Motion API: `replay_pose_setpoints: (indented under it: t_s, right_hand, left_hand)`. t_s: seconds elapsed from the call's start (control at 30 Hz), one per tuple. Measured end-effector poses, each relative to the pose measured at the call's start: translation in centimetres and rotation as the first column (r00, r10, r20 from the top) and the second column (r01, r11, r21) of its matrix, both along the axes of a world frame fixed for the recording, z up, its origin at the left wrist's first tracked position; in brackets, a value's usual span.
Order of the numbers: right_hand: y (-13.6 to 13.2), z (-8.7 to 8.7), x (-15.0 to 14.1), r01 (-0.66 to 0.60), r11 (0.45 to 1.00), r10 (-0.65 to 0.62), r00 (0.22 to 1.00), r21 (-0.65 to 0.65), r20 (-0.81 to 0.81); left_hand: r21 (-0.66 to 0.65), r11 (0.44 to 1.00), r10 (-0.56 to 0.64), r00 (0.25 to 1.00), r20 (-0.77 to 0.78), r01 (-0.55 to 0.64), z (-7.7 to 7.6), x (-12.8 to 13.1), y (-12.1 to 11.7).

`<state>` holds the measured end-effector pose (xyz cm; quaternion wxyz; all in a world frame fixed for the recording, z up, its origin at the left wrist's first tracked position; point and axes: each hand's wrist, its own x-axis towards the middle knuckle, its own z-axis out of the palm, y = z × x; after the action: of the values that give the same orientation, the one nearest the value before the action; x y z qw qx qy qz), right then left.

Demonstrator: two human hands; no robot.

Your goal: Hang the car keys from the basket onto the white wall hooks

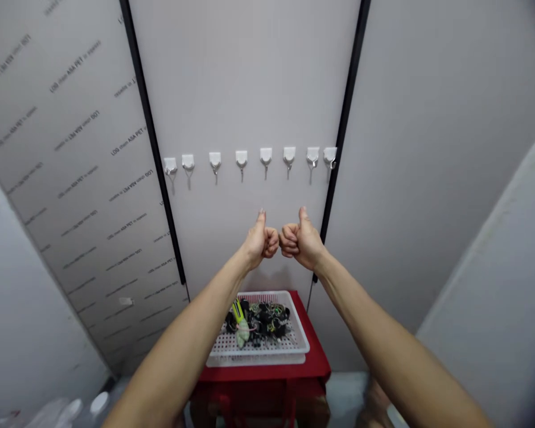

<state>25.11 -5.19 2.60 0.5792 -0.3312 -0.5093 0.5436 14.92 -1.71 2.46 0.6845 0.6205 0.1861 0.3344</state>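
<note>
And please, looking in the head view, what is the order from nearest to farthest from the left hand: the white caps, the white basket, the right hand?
1. Right hand, just to the right of the left hand.
2. White basket, below both hands.
3. White caps, low at the left.

And now a narrow, booth-like space is being seen, closed in by smooth pale panels (249, 89) edged with black strips (146, 113). Repeated print is being carried by the left wall (75, 131); white hooks (241, 157) are being displayed in a row above a red stand (314, 356). Whether home or workshop isn't being revealed.
</note>
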Motion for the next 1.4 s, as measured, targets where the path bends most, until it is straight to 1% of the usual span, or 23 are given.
replay_pose_setpoints:
  t_s: [0.17,0.3,0.47,0.53,0.6,0.63,0.67,0.7,0.73,0.77,0.8,0.83,0.87,0.93,1.0,1.07,1.13,1.2,1.23,1.27,1.3,1.33,1.4]
  right_hand:
    - [0.4,-2.0,-0.2,-0.008,0.998,0.01,1.0,-0.056,0.029]
    - [0.8,-3.6,-0.4,-0.008,0.994,0.012,0.999,-0.106,0.038]
    - [1.1,-5.6,-1.1,-0.011,0.984,0.021,0.998,-0.175,0.057]
    - [1.0,-6.9,-1.4,0.009,0.981,0.012,0.994,-0.193,0.106]
    - [0.8,-8.7,-1.4,0.081,0.98,-0.04,0.976,-0.184,0.214]
    - [0.5,-9.8,-1.4,0.137,0.977,-0.085,0.952,-0.162,0.295]
    - [0.3,-11.0,-1.2,0.203,0.971,-0.141,0.911,-0.124,0.387]
    - [0.0,-12.1,-0.9,0.272,0.96,-0.206,0.852,-0.072,0.481]
    - [-0.4,-13.3,-0.6,0.335,0.942,-0.271,0.78,-0.01,0.564]
    - [-0.7,-14.3,-0.3,0.387,0.92,-0.334,0.703,0.056,0.628]
    - [-1.1,-15.2,0.1,0.427,0.896,-0.393,0.631,0.124,0.669]
    - [-1.4,-15.9,0.3,0.453,0.871,-0.446,0.568,0.19,0.692]
    - [-1.6,-16.4,0.5,0.465,0.849,-0.488,0.514,0.249,0.705]
    - [-2.0,-17.1,0.6,0.447,0.823,-0.54,0.426,0.35,0.726]
    - [-2.2,-17.4,0.5,0.379,0.829,-0.54,0.354,0.41,0.764]
    - [-2.2,-17.6,0.2,0.283,0.863,-0.492,0.29,0.418,0.82]
    - [-2.2,-17.7,0.0,0.205,0.895,-0.438,0.223,0.397,0.871]
    - [-2.2,-17.8,-0.1,0.175,0.909,-0.406,0.176,0.378,0.897]
    - [-2.2,-17.8,-0.1,0.174,0.912,-0.4,0.17,0.372,0.901]
    - [-2.2,-17.9,0.0,0.177,0.913,-0.396,0.18,0.367,0.9]
    - [-2.2,-17.9,0.1,0.184,0.914,-0.396,0.206,0.362,0.895]
    - [-2.2,-17.9,0.2,0.199,0.913,-0.399,0.248,0.356,0.883]
    - [-2.2,-17.8,0.4,0.264,0.905,-0.414,0.367,0.333,0.833]
  left_hand:
    - [-0.023,1.0,0.003,0.998,-0.07,-0.005,-2.0,-0.3,0.4]
    - [-0.043,0.999,0.02,0.995,-0.093,-0.024,-3.6,-0.7,0.7]
    - [-0.061,0.996,0.052,0.984,-0.173,-0.063,-5.7,-1.0,0.8]
    - [-0.046,0.994,0.087,0.975,-0.206,-0.098,-6.9,-1.4,0.8]
    - [0.01,0.987,0.157,0.953,-0.259,-0.16,-8.5,-2.1,0.7]
    - [0.072,0.976,0.217,0.932,-0.292,-0.205,-9.4,-2.6,0.6]
    - [0.163,0.953,0.295,0.898,-0.327,-0.254,-10.4,-3.1,0.4]
    - [0.272,0.914,0.387,0.849,-0.36,-0.302,-11.4,-3.7,0.2]
    - [0.384,0.862,0.476,0.791,-0.385,-0.332,-12.4,-4.2,-0.1]
    - [0.491,0.806,0.547,0.736,-0.4,-0.332,-13.3,-4.7,-0.5]
    - [0.583,0.755,0.593,0.694,-0.409,-0.301,-14.1,-5.1,-0.9]
    - [0.659,0.711,0.617,0.669,-0.415,-0.247,-14.9,-5.3,-1.4]
    - [0.719,0.671,0.625,0.659,-0.418,-0.18,-15.5,-5.5,-1.8]
    - [0.806,0.591,0.62,0.658,-0.427,-0.034,-16.3,-5.5,-2.5]
    - [0.843,0.533,0.627,0.635,-0.45,0.071,-16.7,-5.3,-2.8]
    - [0.85,0.513,0.637,0.609,-0.472,0.123,-17.0,-5.2,-2.9]
    - [0.852,0.509,0.65,0.593,-0.476,0.126,-17.1,-5.2,-2.8]
    - [0.854,0.509,0.66,0.587,-0.47,0.111,-17.2,-5.3,-2.7]
    - [0.854,0.51,0.663,0.585,-0.467,0.105,-17.2,-5.3,-2.6]
    - [0.854,0.51,0.664,0.584,-0.466,0.102,-17.2,-5.3,-2.6]
    - [0.853,0.512,0.665,0.584,-0.466,0.099,-17.2,-5.4,-2.6]
    - [0.852,0.515,0.665,0.584,-0.466,0.094,-17.2,-5.4,-2.6]
    - [0.848,0.524,0.665,0.585,-0.465,0.079,-17.2,-5.4,-2.7]
